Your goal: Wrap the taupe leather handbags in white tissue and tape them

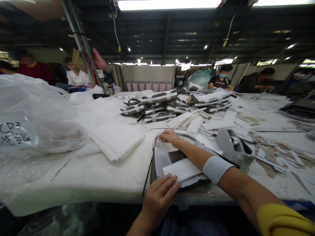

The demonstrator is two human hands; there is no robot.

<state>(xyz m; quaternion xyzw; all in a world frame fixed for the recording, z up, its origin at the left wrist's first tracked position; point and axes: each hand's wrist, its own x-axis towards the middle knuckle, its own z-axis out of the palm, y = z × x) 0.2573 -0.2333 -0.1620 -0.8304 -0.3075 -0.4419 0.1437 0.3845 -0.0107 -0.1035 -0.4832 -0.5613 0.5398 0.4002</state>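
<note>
Two hands, one flat grey fabric panel [176, 156]
I see left hand [159, 196] splayed flat near, right hand [168, 136] curled far, grasp unclear; one white paper rectangle [182, 168] between.

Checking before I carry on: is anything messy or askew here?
Yes: paper scraps lie strewn across the right side of the table, and the white sheet stack lies fanned out, not squared.

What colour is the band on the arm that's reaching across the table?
White. The band shows best in the head view.
</note>
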